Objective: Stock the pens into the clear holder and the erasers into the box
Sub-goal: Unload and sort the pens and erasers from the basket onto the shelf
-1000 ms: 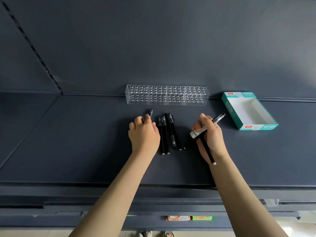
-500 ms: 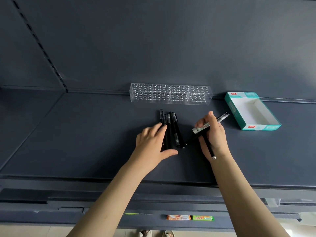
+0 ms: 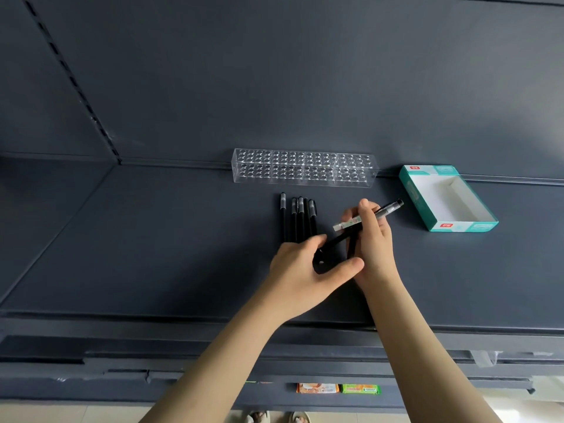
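Note:
The clear holder (image 3: 305, 170), full of round holes, stands at the back of the dark shelf. To its right lies the open teal and white box (image 3: 445, 196), with nothing in it. Several black pens (image 3: 297, 215) lie side by side in front of the holder. My right hand (image 3: 375, 245) grips a few pens, one of them with a white label (image 3: 348, 222), and their tips point toward the box. My left hand (image 3: 302, 270) lies over the lower ends of the lying pens, thumb spread toward my right hand. No erasers are in view.
The shelf's back wall (image 3: 274, 87) rises right behind the holder. An orange packet (image 3: 317, 388) and a green packet (image 3: 360, 388) sit on a lower ledge under the shelf's front edge. Bare shelf stretches to the left of the pens.
My left hand slid right, from the leftmost pen to the lower ends of the row, close to my right hand. My right hand kept its pens and barely moved.

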Demonstrator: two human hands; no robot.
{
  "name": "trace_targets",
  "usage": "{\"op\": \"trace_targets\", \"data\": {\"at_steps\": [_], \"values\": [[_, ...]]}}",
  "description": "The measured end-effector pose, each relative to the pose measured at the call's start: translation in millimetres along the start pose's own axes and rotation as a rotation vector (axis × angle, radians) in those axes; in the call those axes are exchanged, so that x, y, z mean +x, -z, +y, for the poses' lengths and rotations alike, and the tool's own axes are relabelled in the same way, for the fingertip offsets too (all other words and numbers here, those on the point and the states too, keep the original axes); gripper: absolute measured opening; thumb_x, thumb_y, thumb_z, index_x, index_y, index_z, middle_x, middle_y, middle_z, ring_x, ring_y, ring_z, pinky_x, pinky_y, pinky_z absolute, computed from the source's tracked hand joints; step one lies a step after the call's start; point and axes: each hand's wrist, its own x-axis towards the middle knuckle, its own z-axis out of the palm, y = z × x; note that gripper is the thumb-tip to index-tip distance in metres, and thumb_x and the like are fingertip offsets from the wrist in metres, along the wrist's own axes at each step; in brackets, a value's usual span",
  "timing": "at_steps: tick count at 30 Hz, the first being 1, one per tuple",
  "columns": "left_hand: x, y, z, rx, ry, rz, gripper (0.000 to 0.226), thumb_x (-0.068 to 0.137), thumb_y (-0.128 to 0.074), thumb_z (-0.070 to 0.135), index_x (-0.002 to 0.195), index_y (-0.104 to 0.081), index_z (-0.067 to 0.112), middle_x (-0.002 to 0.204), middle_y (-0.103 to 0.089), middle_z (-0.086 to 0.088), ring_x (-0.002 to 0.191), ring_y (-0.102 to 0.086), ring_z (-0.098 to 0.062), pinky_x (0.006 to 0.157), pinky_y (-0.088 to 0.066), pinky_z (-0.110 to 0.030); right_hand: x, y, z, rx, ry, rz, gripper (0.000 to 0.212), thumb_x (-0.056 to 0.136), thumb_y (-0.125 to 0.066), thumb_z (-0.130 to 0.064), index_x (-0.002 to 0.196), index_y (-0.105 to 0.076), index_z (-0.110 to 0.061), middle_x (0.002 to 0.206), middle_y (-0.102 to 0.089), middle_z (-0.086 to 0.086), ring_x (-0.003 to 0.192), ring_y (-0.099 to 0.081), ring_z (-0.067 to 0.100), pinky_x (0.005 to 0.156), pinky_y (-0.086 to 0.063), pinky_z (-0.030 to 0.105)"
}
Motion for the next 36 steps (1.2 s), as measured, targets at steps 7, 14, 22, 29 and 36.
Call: {"op": "trace_targets", "data": {"at_steps": [7,14,22,29,36], "values": [[0,11,3,0.098,0.076,-0.036,0.095,0.064,-0.05,0.074,0.146,-0.04,0.028,0.141,-0.044,0.007,0.14,-0.025,-0.012,0.114,-0.029,-0.035,-5,2,-5,0.368,-0.156,-0.133,0.016,0.09,-0.03,-0.009,0.085,-0.043,-0.018,0.078,-0.051,0.0,0.071,-0.055,0.012,0.073,-0.044,0.026],[4,13,-3,0.002,-0.006,-0.092,0.025,0.087,-0.065,0.035,0.111,-0.068,0.027,0.102,-0.065,0.012,0.095,-0.057,0.002,0.08,-0.046,-0.015,-5,-5,-6,0.276,-0.155,-0.079,0.02,0.102,-0.033,-0.01,0.089,-0.045,-0.018,0.079,-0.059,-0.001,0.077,-0.06,0.011,0.076,-0.049,0.027],[6,10,-15,-0.143,0.073,0.005,0.026,0.091,-0.067,0.021,0.117,-0.071,0.022,0.106,-0.072,0.012,0.092,-0.064,0.005,0.069,-0.045,0.0,-3,-4,-8,0.204,-0.079,-0.075,0.015,0.105,-0.041,-0.015,0.096,-0.052,-0.018,0.075,-0.065,-0.006,0.077,-0.061,0.008,0.08,-0.046,0.026],[0,26,-28,-0.245,0.136,0.122,0.02,0.086,-0.07,0.021,0.101,-0.073,0.033,0.087,-0.073,0.016,0.084,-0.067,0.004,0.074,-0.049,-0.013,15,8,-19,0.197,-0.195,0.121,0.016,0.104,-0.043,-0.017,0.106,-0.059,-0.02,0.074,-0.055,-0.001,0.055,-0.049,0.011,0.058,-0.05,0.026],[24,55,-47,-0.223,0.22,0.411,0.024,0.086,-0.07,0.019,0.11,-0.072,0.019,0.093,-0.071,0.009,0.085,-0.067,-0.007,0.083,-0.055,-0.026,21,9,-23,-0.437,-0.37,-0.107,0.009,0.102,-0.046,-0.013,0.108,-0.052,-0.009,0.061,-0.036,0.006,0.047,-0.045,0.015,0.041,-0.029,0.021]]}}
